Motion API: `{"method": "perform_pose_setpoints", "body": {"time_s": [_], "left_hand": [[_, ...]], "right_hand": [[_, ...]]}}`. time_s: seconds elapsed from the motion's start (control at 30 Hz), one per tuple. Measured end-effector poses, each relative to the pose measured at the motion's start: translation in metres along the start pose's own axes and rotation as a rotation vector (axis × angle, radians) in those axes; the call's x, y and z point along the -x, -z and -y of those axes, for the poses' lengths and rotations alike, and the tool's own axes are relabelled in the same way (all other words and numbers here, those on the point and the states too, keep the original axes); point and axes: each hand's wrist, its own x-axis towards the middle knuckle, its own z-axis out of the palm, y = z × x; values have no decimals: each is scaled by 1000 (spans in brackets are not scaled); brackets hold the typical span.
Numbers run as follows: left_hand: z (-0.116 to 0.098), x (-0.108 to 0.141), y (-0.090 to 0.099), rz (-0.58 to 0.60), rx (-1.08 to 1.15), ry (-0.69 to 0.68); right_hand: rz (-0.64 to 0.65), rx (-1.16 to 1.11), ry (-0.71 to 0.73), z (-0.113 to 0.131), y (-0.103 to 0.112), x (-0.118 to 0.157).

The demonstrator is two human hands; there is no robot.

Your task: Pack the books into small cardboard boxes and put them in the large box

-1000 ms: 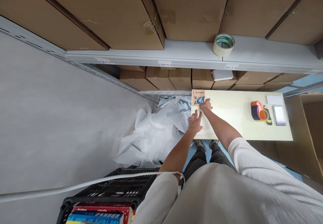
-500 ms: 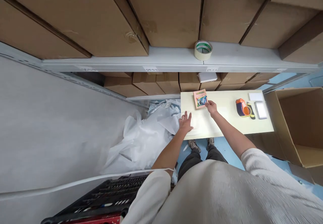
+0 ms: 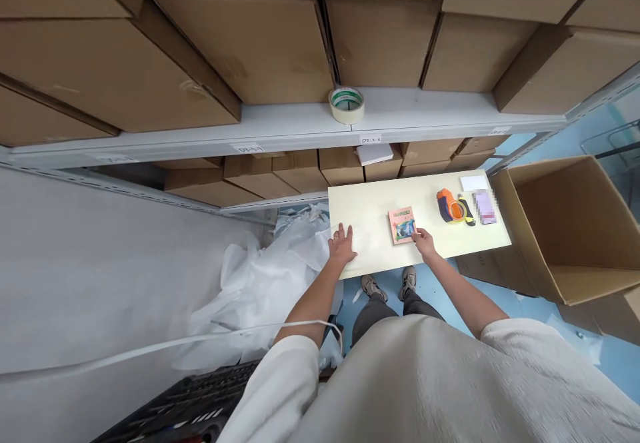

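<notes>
A small pink book or box (image 3: 401,216) with a blue picture on its front lies on the pale yellow tabletop (image 3: 370,206). My right hand (image 3: 425,243) pinches its lower right corner. To the left, my left hand (image 3: 343,246) rests flat near the table's left end, fingers spread, a ring on one finger. Thin white foam-like sheeting (image 3: 270,273) is heaped beside that end, below the table. Right of the pink item sit an orange and dark tape dispenser (image 3: 445,204) and a yellow and black cutter (image 3: 467,211).
A phone-like, blurred item (image 3: 485,207) and a white pad (image 3: 473,183) are at the table's right end. An open cardboard box (image 3: 523,193) stands beyond it. Behind, shelves hold cartons and a tape roll (image 3: 347,114). A black crate (image 3: 185,396) is lower left.
My right hand has moved the pink item right and nearer to me across the tabletop. My left hand stays spread at the left end. The whole view has swung to the right.
</notes>
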Motion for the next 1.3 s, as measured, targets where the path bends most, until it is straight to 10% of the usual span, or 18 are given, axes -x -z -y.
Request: {"method": "perform_pose_setpoints", "body": {"time_s": [0.3, 0.67, 0.97, 1.3], "left_hand": [[-26, 20, -6, -71, 0, 17], [-135, 33, -25, -77, 113, -445], [-138, 36, -42, -52, 108, -466], [-127, 32, -49, -120, 310, -499]], "right_hand": [[-31, 430, 9, -31, 2, -2], [-228, 569, -64, -25, 23, -32], [-247, 583, -174, -22, 15, -46], [65, 663, 428, -23, 0, -13]]}}
